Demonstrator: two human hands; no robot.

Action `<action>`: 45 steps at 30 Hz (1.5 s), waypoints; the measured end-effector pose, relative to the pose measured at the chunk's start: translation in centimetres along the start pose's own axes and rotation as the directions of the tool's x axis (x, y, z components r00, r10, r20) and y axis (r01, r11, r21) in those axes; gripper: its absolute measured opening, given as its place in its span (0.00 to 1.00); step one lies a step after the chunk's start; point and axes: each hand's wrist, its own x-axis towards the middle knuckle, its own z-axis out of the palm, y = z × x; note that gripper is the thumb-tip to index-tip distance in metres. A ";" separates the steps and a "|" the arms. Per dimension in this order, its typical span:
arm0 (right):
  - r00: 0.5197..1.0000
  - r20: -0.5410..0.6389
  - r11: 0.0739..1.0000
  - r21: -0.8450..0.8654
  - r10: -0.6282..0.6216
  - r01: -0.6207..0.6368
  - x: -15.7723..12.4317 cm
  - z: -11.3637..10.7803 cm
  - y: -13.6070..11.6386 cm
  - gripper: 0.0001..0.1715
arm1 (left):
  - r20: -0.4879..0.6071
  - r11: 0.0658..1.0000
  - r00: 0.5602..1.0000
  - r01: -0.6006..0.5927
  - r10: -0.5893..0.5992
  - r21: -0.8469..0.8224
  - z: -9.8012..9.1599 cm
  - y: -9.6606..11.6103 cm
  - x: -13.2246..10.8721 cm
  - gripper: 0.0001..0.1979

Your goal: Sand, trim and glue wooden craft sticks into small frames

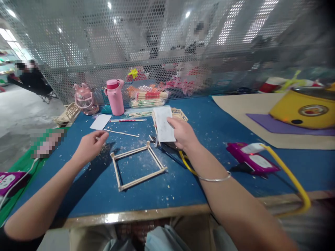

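Observation:
My right hand is closed on a white sheet of paper, thumb across its front, held up over the middle of the table. My left hand hovers at the left with loosely curled fingers and nothing visible in it; the thumb stands off from the index finger. Between the hands lies a four-sided frame of thin wooden sticks. Past the left hand are a white card and a single thin stick. Behind the sheet, another stick-built piece is partly hidden.
A pink bottle, a pink lidded cup and bagged sticks stand along the perforated metal screen. At the right are a purple device with a yellow cable and a yellow pot. Crumbs litter the blue table.

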 end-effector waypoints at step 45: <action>0.861 0.182 0.363 -0.851 -0.474 0.380 -0.2 -0.7 1.1 0.14 | 0.159 0.931 0.920 -0.364 0.359 0.004 2.8 3.9 -8.2 0.05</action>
